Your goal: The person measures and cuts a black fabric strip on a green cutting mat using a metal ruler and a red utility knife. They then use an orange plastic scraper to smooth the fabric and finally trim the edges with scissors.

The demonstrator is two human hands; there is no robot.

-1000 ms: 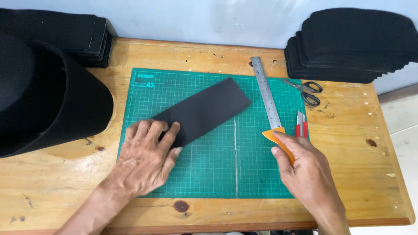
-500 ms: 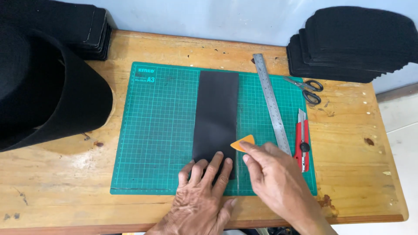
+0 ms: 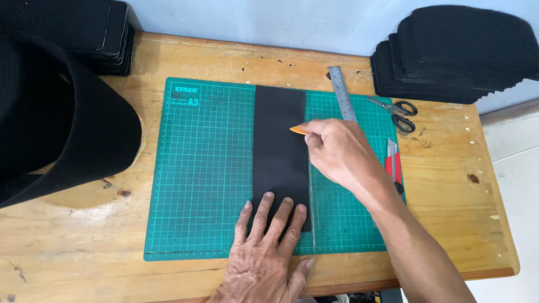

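A long black rectangular strip (image 3: pixel 279 146) lies upright along the middle of the green cutting mat (image 3: pixel 208 168). My left hand (image 3: pixel 266 249) presses flat on the strip's near end, fingers spread. My right hand (image 3: pixel 337 154) holds a small orange chalk piece (image 3: pixel 298 129) whose tip touches the strip's right part, about a third of the way down from its far end. A steel ruler (image 3: pixel 342 101) lies at the mat's right side, partly hidden under my right hand.
A red utility knife (image 3: pixel 393 165) and scissors (image 3: pixel 396 108) lie right of the mat. Black fabric stacks stand at the back left (image 3: pixel 84 33) and back right (image 3: pixel 460 50). A large black fabric roll (image 3: pixel 50 123) fills the left of the wooden table (image 3: pixel 449 213).
The strip was turned from a slant to straight up the mat. My left hand slid to its near end. My right hand brought the orange chalk up to the strip's upper right.
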